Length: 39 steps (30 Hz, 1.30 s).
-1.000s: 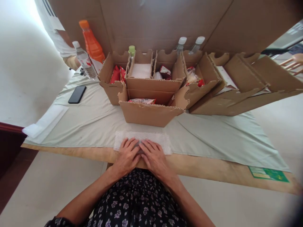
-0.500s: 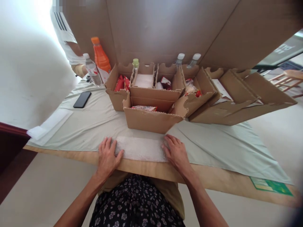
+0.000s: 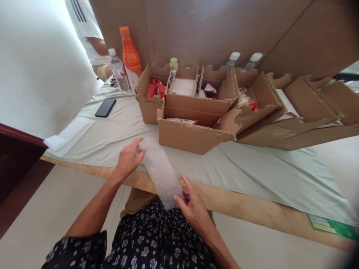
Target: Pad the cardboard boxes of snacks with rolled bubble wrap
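A strip of folded bubble wrap is held between both hands, slanting from upper left to lower right across the table's front edge. My left hand grips its far end, thumb and fingers closed on it. My right hand has its near end between thumb and curled fingers, with the index finger stretched out. Just beyond the strip stands an open cardboard box, with a snack packet inside.
Several more open cardboard boxes line the back. A water bottle, an orange drink bottle, a phone and folded white sheets lie left. A person in a white sleeve stands behind.
The bubble wrap has come up from lying flat along the table edge to a slant. My right hand moved left and nearer; my left hand moved farther away. Both closed on it.
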{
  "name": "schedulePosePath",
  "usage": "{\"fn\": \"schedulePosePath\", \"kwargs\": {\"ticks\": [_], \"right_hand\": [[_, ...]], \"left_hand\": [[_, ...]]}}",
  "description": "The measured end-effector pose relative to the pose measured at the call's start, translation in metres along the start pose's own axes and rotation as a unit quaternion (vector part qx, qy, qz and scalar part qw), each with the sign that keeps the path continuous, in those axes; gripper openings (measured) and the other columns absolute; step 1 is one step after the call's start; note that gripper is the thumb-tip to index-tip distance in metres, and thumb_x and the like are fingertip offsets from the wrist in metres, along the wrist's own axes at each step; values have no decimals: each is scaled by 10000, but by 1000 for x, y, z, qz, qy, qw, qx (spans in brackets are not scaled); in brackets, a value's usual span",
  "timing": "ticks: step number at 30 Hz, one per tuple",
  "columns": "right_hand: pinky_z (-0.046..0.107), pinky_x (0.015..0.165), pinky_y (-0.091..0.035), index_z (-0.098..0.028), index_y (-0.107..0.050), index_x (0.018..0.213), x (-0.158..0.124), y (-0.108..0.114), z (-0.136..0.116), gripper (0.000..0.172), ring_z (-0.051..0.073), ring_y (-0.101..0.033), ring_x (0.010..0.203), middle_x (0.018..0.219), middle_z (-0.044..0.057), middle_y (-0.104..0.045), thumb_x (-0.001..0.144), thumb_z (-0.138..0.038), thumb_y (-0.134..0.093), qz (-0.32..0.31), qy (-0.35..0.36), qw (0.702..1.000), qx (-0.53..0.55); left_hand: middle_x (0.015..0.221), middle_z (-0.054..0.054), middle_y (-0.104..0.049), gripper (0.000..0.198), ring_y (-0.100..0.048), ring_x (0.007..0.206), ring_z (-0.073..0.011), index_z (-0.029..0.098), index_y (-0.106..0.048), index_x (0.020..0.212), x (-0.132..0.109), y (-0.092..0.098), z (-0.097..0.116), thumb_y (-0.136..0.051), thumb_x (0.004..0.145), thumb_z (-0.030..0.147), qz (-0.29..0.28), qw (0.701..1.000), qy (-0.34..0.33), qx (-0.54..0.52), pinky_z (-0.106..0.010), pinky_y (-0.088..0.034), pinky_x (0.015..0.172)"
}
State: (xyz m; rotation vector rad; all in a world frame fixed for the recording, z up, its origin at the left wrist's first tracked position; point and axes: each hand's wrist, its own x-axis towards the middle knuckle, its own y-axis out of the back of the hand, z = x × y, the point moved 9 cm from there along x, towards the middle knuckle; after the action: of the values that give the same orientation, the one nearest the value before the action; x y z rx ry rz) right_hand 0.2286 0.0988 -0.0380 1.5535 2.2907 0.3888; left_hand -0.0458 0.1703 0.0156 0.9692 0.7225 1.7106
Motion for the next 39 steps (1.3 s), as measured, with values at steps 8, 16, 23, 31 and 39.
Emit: {"fn": "schedulePosePath", "kwargs": {"ticks": [8,16,23,31,39], "right_hand": [[358,783,-595,-237,-699,1324,9,-24,-3,421,202,-692,805,980,67,-759,929,-280,-557,-40,25,998,44],[255,546,-485,-200,-780,1039,18,-39,-4,310,134,-594,542,712,9,-701,910,-455,-659,-117,-112,960,228],[256,530,-522,-191,-687,1230,19,-33,-3,448,180,-701,716,990,101,-752,900,-493,-708,-47,-113,946,301],[483,1013,-547,-247,-677,1295,20,-39,-65,352,266,-652,1205,1273,99,-722,995,-161,-516,-24,265,954,-140],[460,959,-489,-195,-694,1215,36,-71,-63,292,284,-616,1233,1299,104,-718,990,-112,-527,-14,332,895,-297]], "left_hand": [[1270,-112,-703,437,-585,1312,-287,206,-670,1239,-59,-1,34,-532,842,85,-69,984,-146,-80,-513,-487,1127],[1455,-147,-615,633,-478,1448,-340,216,-578,1419,-147,2,57,-583,800,81,-158,960,-198,-116,-584,-456,1163],[1069,-76,-774,270,-722,951,-229,207,-694,1183,-121,-11,4,-577,940,223,-36,989,43,-137,-375,-596,841],[1039,-85,-725,575,-673,958,-268,183,-476,1484,-119,-18,-2,-599,924,225,9,999,47,-21,-450,-544,899],[1264,-162,-669,602,-636,1161,-315,176,-448,1500,-116,0,11,-649,947,308,54,998,-29,-21,-475,-526,989]]}}
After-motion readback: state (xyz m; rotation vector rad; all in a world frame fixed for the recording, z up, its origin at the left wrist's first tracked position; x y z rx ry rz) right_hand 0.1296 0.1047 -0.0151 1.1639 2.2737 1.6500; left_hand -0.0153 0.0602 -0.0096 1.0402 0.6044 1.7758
